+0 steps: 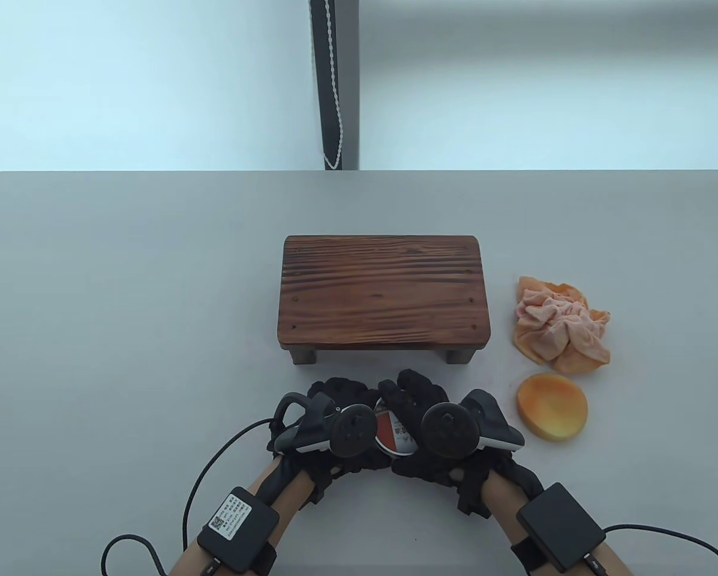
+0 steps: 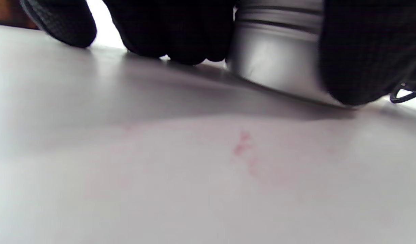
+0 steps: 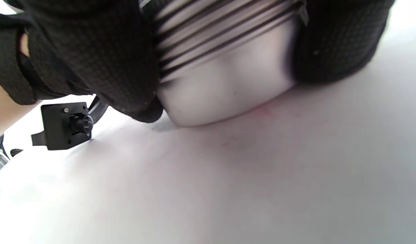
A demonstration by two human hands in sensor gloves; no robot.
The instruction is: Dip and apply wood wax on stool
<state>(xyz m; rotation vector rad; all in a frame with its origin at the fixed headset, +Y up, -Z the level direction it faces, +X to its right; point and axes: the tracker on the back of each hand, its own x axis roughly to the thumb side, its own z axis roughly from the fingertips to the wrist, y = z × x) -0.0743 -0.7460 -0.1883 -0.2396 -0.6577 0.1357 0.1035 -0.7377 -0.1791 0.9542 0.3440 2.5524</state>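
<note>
We list one silver ridged wax tin (image 3: 225,81) standing on the pale worktop (image 3: 248,183), gripped on both sides by our black-gloved fingers (image 3: 103,61), small black bracket (image 3: 64,125) at left.

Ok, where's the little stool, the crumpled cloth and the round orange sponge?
stool (image 1: 384,291), table view, middle of its wooden top.
cloth (image 1: 559,327), table view, middle of the crumpled folds.
sponge (image 1: 552,407), table view, centre of its round face.
</note>
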